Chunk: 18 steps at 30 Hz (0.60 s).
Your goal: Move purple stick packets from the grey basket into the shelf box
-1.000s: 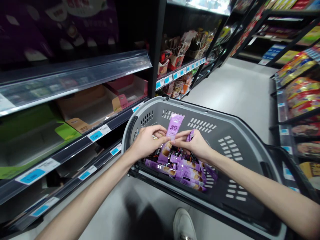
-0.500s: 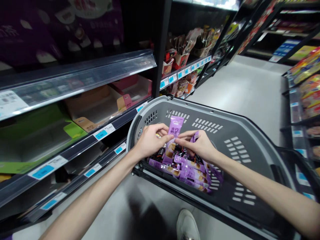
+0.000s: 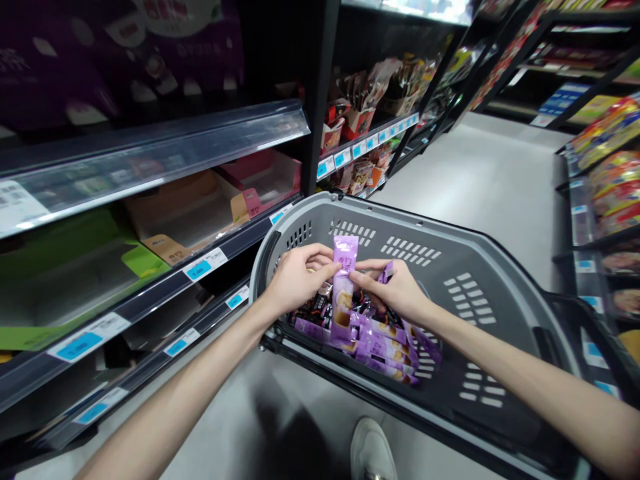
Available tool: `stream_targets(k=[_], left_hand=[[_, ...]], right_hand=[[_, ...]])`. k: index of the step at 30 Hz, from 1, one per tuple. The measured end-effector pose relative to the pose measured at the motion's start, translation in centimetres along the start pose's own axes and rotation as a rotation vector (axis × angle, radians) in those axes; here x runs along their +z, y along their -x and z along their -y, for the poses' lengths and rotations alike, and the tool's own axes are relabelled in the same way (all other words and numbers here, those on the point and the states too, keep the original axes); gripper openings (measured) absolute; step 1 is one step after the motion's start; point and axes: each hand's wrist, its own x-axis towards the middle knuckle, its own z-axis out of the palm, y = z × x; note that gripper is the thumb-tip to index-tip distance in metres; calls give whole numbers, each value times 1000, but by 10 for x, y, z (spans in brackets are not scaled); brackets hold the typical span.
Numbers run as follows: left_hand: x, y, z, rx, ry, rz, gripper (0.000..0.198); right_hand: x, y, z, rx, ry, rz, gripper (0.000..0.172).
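Note:
Over the grey shopping basket (image 3: 420, 233), both my hands pinch one long purple milk tea sachet (image 3: 343, 300) from its two sides. My left hand (image 3: 303, 277) has its thumb on the sachet's left edge, near the top. My right hand (image 3: 395, 288) grips the right edge with thumb and forefinger. Another bit of purple wrapper (image 3: 386, 272) shows among the right fingers; how it is held I cannot tell. Below lie several more purple sachets (image 3: 385, 350), with dark-wrapped packets (image 3: 317, 307) at the left, partly hidden by my hands.
Shelves at the left hold a green display box (image 3: 65, 280), a brown box (image 3: 175, 207) and a pink box (image 3: 270, 177). Price tags (image 3: 90, 339) line their edges. Bagged snacks (image 3: 617, 177) fill a rack at the right. Pale aisle floor (image 3: 495, 160) stretches ahead; my shoe (image 3: 373, 450) shows beneath the basket.
The pinched sachet now stands straighter, with its lower, pictured part turned more to view. Both hands stay close to where they were; the whole view has shifted slightly.

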Motion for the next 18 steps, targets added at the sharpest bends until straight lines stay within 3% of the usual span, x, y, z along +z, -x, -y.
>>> stream_targets(k=[12,18], left_hand=[[1,4,-4,-2,-119,36,20],[1,4,-6,-3,-104,50,21]], right_hand=[[-3,-1,-1,-59,79,-70,31],[-3,1,5,-43,40,-33,31]])
